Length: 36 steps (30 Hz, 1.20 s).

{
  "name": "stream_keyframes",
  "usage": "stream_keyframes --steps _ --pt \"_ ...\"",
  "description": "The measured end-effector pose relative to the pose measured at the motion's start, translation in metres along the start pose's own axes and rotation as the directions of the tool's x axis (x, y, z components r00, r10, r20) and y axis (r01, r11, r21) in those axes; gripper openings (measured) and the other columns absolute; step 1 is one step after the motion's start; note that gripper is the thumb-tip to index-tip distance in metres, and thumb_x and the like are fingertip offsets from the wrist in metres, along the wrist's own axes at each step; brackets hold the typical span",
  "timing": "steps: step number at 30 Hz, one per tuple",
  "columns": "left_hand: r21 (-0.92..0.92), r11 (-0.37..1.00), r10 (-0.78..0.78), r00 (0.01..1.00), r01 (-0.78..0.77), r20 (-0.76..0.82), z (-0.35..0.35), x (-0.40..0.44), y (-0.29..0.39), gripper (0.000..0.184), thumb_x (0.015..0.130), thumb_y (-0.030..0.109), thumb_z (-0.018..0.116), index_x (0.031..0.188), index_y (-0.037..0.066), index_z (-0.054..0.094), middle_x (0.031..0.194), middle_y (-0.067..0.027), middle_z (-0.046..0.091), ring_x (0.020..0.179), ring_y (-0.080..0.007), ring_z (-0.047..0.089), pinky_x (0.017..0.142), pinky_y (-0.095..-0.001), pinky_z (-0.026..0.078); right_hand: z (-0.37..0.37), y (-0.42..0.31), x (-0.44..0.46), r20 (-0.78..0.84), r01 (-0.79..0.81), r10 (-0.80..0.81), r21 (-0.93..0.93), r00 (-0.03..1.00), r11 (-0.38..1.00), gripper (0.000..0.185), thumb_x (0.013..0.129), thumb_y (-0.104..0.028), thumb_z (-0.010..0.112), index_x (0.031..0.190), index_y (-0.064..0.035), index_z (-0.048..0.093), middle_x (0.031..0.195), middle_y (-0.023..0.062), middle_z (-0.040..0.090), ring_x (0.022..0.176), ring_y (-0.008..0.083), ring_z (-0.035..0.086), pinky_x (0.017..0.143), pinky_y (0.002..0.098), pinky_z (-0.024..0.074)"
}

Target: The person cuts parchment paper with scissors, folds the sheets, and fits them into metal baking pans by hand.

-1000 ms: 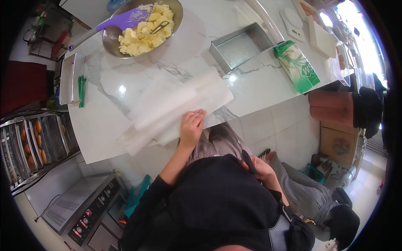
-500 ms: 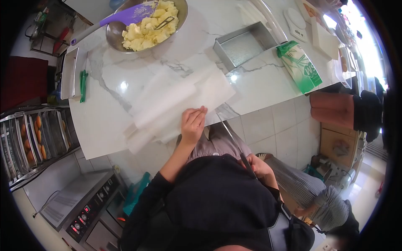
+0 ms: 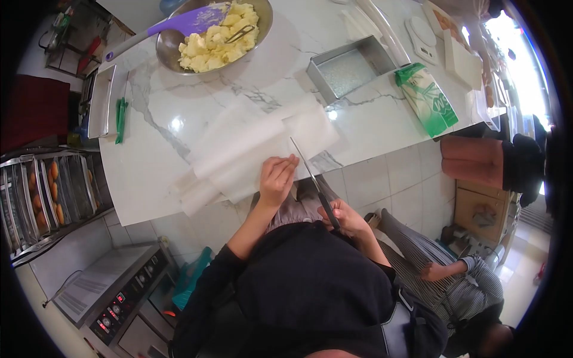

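Sheets of white parchment paper (image 3: 245,149) lie partly folded and overlapping at the table's near edge. My left hand (image 3: 277,179) is on the paper's near side, fingers bent together and gripping its edge. In my right hand (image 3: 346,219) is a long thin knife (image 3: 309,173), held by its black handle. The blade points up and left, its tip over the paper just right of my left fingers. Whether the blade touches the paper I cannot tell.
Beyond the paper are a metal bowl (image 3: 163,58) of pale yellow chunks with a purple spatula (image 3: 194,21), a square metal pan (image 3: 328,89) and a green-white packet (image 3: 427,98). Racked trays (image 3: 51,197) stand left. Another person (image 3: 459,280) is at the right, behind me.
My right hand and the knife have moved up and left, bringing the blade over the paper. My left hand stays nearly in place. The person behind has shifted an arm.
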<state>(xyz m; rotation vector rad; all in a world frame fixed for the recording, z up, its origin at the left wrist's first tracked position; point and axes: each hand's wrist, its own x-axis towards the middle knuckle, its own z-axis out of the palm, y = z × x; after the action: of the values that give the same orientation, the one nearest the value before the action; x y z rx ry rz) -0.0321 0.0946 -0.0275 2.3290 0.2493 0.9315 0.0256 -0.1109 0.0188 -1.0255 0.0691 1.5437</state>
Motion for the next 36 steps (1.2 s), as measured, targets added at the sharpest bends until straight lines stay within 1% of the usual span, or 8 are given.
stream_keyframes --steps 8,11,14,17,20,27,34,36 --pt "-0.01 1.0 0.03 1.0 -0.03 0.001 0.0 0.0 -0.001 0.034 0.063 -0.001 0.065 0.097 0.002 0.064 0.091 -0.0034 0.061 0.082 -0.0196 0.054 0.075 -0.0345 0.045 -0.007 0.004 0.002 0.011 -0.005 0.005 0.033 1.0 0.999 0.043 0.069 -0.043 0.072 0.061 -0.0106 0.045 0.061 -0.0057 0.032 0.051 0.0037 0.033 0.047 0.0193 0.0296" --pt "-0.016 1.0 0.026 1.0 -0.026 -0.007 0.0 0.001 -0.002 0.034 0.063 -0.001 0.065 0.097 0.002 0.064 0.091 -0.0034 0.062 0.081 -0.0198 0.054 0.074 -0.0345 0.046 -0.009 0.004 0.003 -0.021 -0.039 0.038 -0.05 0.999 0.998 0.043 0.07 -0.043 0.072 0.06 -0.0106 0.045 0.061 -0.0053 0.034 0.052 0.0039 0.036 0.048 0.0192 0.0328" --pt "-0.028 0.999 0.046 0.998 -0.047 -0.036 0.0 0.0 -0.002 0.035 0.062 -0.002 0.064 0.097 0.002 0.064 0.093 -0.0042 0.062 0.08 -0.0203 0.055 0.075 -0.0349 0.046 -0.009 0.0 0.004 0.015 -0.049 0.05 -0.053 0.999 0.997 0.046 0.069 -0.047 0.071 0.06 -0.0107 0.045 0.06 -0.0049 0.036 0.052 0.0046 0.038 0.049 0.0194 0.0362" --pt "-0.045 0.995 0.092 0.995 -0.093 -0.032 0.001 -0.004 -0.005 0.035 0.061 -0.002 0.063 0.096 0.001 0.064 0.095 -0.0054 0.062 0.081 -0.0207 0.055 0.075 -0.0352 0.047 -0.007 -0.002 0.008 0.022 0.0 0.002 -0.094 1.0 0.996 0.048 0.068 -0.05 0.071 0.059 -0.0105 0.045 0.059 -0.0046 0.036 0.052 0.0051 0.039 0.049 0.0201 0.0384" --pt "-0.063 0.995 0.079 0.996 -0.081 -0.037 0.0 -0.003 -0.005 0.036 0.06 -0.003 0.063 0.096 0.001 0.064 0.097 -0.0063 0.062 0.082 -0.0209 0.056 0.076 -0.0356 0.047 -0.004 -0.003 0.013 0.019 -0.003 0.006 -0.142 1.0 0.99 0.048 0.068 -0.051 0.07 0.059 -0.0102 0.046 0.059 -0.0042 0.036 0.053 0.0053 0.04 0.051 0.0208 0.0396" --pt "-0.083 0.992 0.089 0.996 -0.09 -0.024 -0.001 -0.003 -0.005 0.035 0.061 -0.003 0.063 0.096 0.001 0.064 0.097 -0.0058 0.062 0.081 -0.0201 0.056 0.076 -0.0347 0.047 -0.015 0.01 0.021 -0.036 -0.011 0.005 -0.188 0.999 0.982 0.05 0.069 -0.051 0.069 0.06 -0.0089 0.044 0.058 -0.0037 0.036 0.053 0.0071 0.04 0.053 0.0216 0.0393" --pt "-0.076 0.991 0.104 0.994 -0.107 -0.046 0.001 -0.004 -0.007 0.035 0.061 -0.004 0.063 0.096 0.001 0.064 0.097 -0.0063 0.062 0.081 -0.0201 0.056 0.076 -0.0344 0.047 -0.004 0.001 0.026 -0.01 -0.034 0.033 -0.165 0.999 0.986 0.049 0.071 -0.048 0.069 0.061 -0.0078 0.043 0.058 -0.0035 0.035 0.053 0.0085 0.039 0.053 0.0226 0.037" --pt "-0.079 0.991 0.106 0.993 -0.11 -0.047 0.001 -0.004 -0.008 0.034 0.062 -0.004 0.063 0.096 0.001 0.064 0.096 -0.0065 0.062 0.081 -0.0203 0.056 0.076 -0.0346 0.047 -0.004 0.004 0.031 0.018 0.022 -0.02 -0.136 1.0 0.991 0.037 0.076 -0.037 0.064 0.065 -0.0055 0.048 0.056 -0.0024 0.041 0.045 0.0066 0.037 0.044 0.0209 0.0323"
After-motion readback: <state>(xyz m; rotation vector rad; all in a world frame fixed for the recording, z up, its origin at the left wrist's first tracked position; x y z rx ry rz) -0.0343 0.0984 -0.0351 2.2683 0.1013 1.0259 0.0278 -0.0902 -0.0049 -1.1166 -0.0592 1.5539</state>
